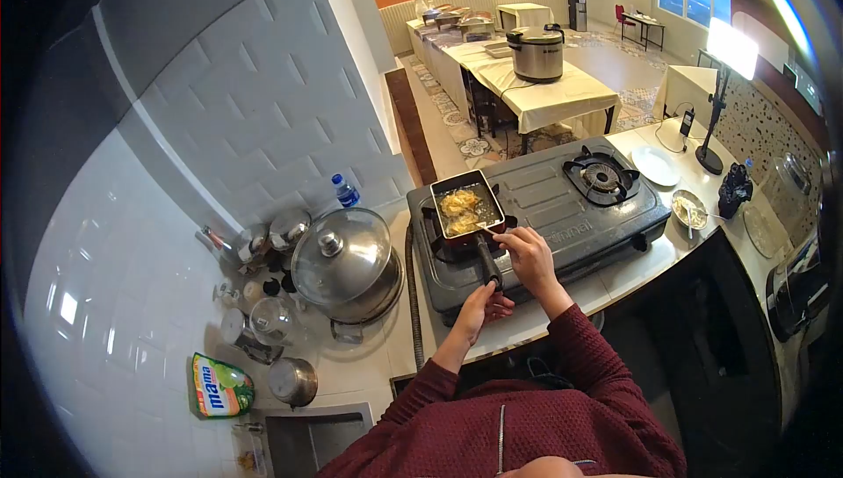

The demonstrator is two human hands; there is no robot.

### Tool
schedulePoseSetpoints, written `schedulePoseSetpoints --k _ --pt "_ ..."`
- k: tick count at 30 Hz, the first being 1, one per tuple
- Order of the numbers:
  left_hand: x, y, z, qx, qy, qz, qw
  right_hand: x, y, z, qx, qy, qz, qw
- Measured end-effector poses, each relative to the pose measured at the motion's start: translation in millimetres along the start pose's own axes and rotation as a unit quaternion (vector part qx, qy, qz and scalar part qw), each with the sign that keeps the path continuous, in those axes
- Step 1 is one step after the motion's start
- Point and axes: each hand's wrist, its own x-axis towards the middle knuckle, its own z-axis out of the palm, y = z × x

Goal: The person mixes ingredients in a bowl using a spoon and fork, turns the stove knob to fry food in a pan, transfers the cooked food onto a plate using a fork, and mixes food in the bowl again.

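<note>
A small square frying pan (pixel 502 219) sits over the left burner of the gas stove (pixel 546 193). Golden, shredded-looking food (pixel 459 204) fries in oil inside it. My left hand (pixel 479 313) is closed around the end of the pan's black handle (pixel 488 265). Above the handle, my right hand (pixel 529 257) pinches a thin metal utensil (pixel 484 229) whose far end reaches into the pan at the food. The utensil's tip is too small to tell if it is a fork or a spoon.
A big lidded pot (pixel 344 267) stands left of the stove, near glass lids, a water bottle (pixel 346 191) and a green pouch (pixel 221 386). To the right are a white plate (pixel 655 165), a bowl of batter-like mix (pixel 689 211) and a lamp (pixel 713 131).
</note>
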Motion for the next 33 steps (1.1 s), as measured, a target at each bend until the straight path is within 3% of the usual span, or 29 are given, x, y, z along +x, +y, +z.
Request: schedulePoseSetpoints --k 15,33 --pt "-1 3 1 0.002 0.007 -0.015 1.000 3 -6 10 -0.002 -0.016 -0.016 1.000" --pt "-3 4 3 0.005 0.011 -0.003 1.000 9 10 -11 -0.043 0.050 0.034 0.997"
